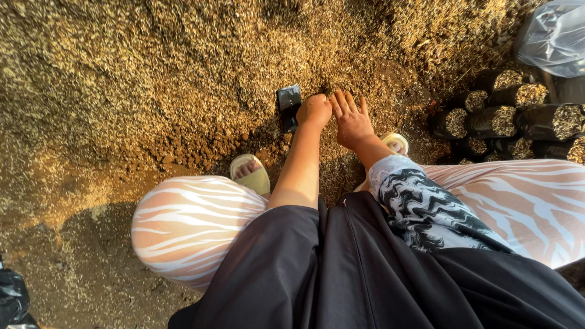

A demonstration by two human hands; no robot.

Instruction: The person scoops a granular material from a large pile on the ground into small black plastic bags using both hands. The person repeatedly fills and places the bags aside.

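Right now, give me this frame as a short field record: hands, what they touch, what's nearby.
left hand: closed, at the small black bag, seemingly gripping its edge
right hand: open, fingers spread on the husk and soil pile
small black bag: half sunk in the pile
filled black bags: stacked on their sides, far right
clear plastic sack: top right corner

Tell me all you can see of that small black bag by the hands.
The black bag is a small pouch of thin, glossy plastic that catches the light at its top edge. It stands roughly upright, its lower part sunk in the husk pile, so the bottom is hidden. The left hand, closed in a fist, presses against its right side and seems to grip it. The right hand lies open beside it, not touching the bag. Whether it holds anything cannot be told.
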